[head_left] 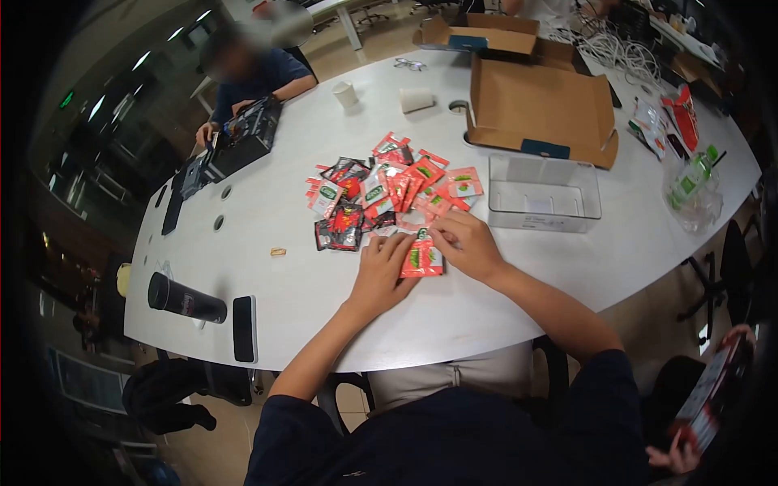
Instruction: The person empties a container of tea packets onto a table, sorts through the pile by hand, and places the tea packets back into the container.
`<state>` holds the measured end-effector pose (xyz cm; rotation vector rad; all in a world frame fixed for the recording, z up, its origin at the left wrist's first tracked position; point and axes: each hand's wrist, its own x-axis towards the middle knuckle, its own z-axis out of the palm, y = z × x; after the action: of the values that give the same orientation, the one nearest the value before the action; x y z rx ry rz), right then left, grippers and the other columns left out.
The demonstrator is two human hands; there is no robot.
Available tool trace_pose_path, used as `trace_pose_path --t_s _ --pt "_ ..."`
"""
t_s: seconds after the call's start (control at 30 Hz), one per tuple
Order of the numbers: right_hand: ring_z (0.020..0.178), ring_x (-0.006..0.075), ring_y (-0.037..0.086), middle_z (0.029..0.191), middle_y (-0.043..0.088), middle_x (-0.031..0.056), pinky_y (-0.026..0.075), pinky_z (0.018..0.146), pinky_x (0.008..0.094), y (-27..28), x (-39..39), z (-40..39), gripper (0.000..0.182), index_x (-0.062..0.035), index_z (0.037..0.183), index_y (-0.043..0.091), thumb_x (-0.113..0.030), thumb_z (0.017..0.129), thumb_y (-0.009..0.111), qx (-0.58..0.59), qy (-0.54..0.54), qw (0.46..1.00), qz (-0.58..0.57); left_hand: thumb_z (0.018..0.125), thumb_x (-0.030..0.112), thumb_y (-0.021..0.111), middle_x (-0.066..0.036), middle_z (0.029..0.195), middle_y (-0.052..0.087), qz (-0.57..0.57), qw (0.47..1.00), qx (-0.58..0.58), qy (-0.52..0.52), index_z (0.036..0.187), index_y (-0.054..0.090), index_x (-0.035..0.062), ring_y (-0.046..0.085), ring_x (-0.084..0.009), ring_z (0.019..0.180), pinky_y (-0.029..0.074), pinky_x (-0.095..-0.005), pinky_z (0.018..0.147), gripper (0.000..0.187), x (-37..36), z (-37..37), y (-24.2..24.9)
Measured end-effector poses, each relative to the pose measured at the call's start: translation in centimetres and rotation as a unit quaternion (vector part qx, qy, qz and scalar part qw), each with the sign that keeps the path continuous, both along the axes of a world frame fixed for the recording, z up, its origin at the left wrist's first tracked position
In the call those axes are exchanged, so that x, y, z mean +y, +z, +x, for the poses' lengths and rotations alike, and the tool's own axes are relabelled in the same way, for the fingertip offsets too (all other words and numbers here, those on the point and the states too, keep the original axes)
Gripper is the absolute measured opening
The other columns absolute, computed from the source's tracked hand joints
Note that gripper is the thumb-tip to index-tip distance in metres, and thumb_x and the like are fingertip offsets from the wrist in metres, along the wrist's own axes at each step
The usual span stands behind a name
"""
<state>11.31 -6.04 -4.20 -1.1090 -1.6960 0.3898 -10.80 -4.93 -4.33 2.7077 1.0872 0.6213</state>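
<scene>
A red-and-white packet (pixel 423 259) lies at the near edge of a heap of sachets on the white table. My left hand (pixel 383 271) rests on the packet's left side, fingers spread. At the packet's upper right is my right hand (pixel 468 245), its fingers bent together near the top edge; whether they pinch it is hard to make out. The heap mixes red-and-white sachets (pixel 377 188) with black-and-red ones (pixel 339 227). A clear plastic box (pixel 544 194) stands to the right of the heap.
Around the table (pixel 308 300) are a phone (pixel 244 329), a dark tumbler (pixel 187 298), paper cups (pixel 344 94), an open cardboard box (pixel 541 105), glasses (pixel 410 64) and a green bottle (pixel 694 174). A person (pixel 258 69) handles a black device at the far left.
</scene>
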Motion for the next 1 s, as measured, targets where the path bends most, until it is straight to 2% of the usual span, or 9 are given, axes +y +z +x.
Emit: trace_pose_path --t_s 0.17,0.4,0.6,0.7,0.8,0.87,0.9,0.93,1.0 --pt "0.072 0.0267 0.062 0.08 0.064 0.0106 0.051 0.064 0.0372 -1.0 0.8 0.4 0.01 -0.0009 0.087 0.068 -0.011 0.088 0.069 0.013 0.006 1.0 -0.004 0.074 0.008 0.077 -0.019 0.123 0.057 -0.012 0.995 -0.09 -0.036 0.133 0.054 0.0027 0.06 -0.039 0.107 0.049 -0.0439 0.091 0.063 0.2 -0.1 0.3" --pt "0.068 0.025 0.062 0.079 0.063 0.0104 0.049 0.062 0.0359 -1.5 1.1 0.4 0.013 -0.0015 0.087 0.068 -0.014 0.091 0.067 0.052 0.015 0.997 -0.049 0.073 0.007 0.077 -0.018 0.113 0.065 -0.047 0.981 -0.19 0.012 0.128 0.056 0.0028 0.064 -0.0385 0.103 0.051 -0.0426 0.09 0.06 0.4 -1.1 1.5" --pt "0.066 0.0217 0.063 0.082 0.064 0.0098 0.051 0.06 0.0324 -1.4 1.2 0.2 0.014 0.0007 0.089 0.068 -0.013 0.093 0.067 0.062 0.013 0.997 -0.036 0.073 0.01 0.076 -0.018 0.111 0.067 0.068 0.971 -0.226 0.033 0.127 0.057 0.0007 0.067 -0.0374 0.099 0.051 -0.0417 0.089 0.059 4.6 -2.2 5.1" --pt "0.066 0.0196 0.064 0.084 0.064 0.0093 0.051 0.059 0.0307 -1.6 1.0 0.1 0.012 0.0017 0.09 0.068 -0.01 0.092 0.068 0.056 0.016 0.998 -0.03 0.074 0.005 0.076 -0.017 0.119 0.067 0.068 0.964 -0.248 0.066 0.13 0.057 0.0004 0.068 -0.0314 0.103 0.051 -0.0356 0.092 0.059 7.9 -2.8 7.3" --pt "0.065 0.0175 0.062 0.084 0.064 0.0084 0.05 0.058 0.0293 -1.3 1.0 0.0 0.01 0.0018 0.09 0.067 -0.008 0.092 0.068 0.05 0.028 0.998 -0.029 0.076 0.018 0.081 -0.019 0.125 0.064 -0.046 0.958 -0.273 0.07 0.134 0.055 0.0017 0.064 -0.0332 0.113 0.048 -0.0376 0.099 0.065 10.3 -2.9 7.2" --pt "0.066 0.0171 0.061 0.084 0.064 0.0089 0.049 0.058 0.0288 -1.1 1.2 0.1 0.009 0.0016 0.091 0.068 -0.007 0.092 0.069 0.053 0.024 0.998 -0.023 0.075 0.039 0.083 -0.02 0.137 0.056 -0.004 0.995 -0.051 0.082 0.14 0.051 0.0046 0.051 -0.0356 0.131 0.038 -0.0448 0.11 0.081 10.9 -3.4 6.2" --pt "0.067 0.0167 0.061 0.085 0.065 0.0092 0.048 0.058 0.0282 -1.4 1.4 0.3 0.007 0.0017 0.091 0.068 -0.006 0.091 0.069 0.037 0.023 0.999 -0.016 0.069 0.063 0.079 -0.018 0.151 0.043 -0.016 0.993 -0.009 0.119 0.148 0.045 0.0115 0.031 -0.0384 0.146 0.016 -0.0633 0.117 0.1 10.9 -3.7 4.2" --pt "0.067 0.0167 0.061 0.085 0.065 0.0092 0.048 0.058 0.0282 -1.4 1.3 0.3 0.007 0.0017 0.091 0.068 -0.006 0.091 0.069 0.032 0.031 0.999 -0.011 0.068 0.065 0.079 -0.018 0.155 0.038 -0.023 0.993 0.008 0.112 0.149 0.044 0.0136 0.022 -0.0415 0.149 0.011 -0.0672 0.117 0.102 10.1 -3.8 4.1" --pt "0.068 0.0165 0.061 0.085 0.065 0.0091 0.048 0.059 0.028 -1.1 1.1 0.3 0.006 0.0017 0.091 0.068 -0.005 0.091 0.068 0.036 0.033 0.999 -0.017 0.072 0.061 0.079 -0.019 0.153 0.039 0.027 0.993 -0.029 0.113 0.147 0.047 0.0142 0.023 -0.0424 0.149 0.011 -0.068 0.117 0.093 8.9 -5.0 2.6"
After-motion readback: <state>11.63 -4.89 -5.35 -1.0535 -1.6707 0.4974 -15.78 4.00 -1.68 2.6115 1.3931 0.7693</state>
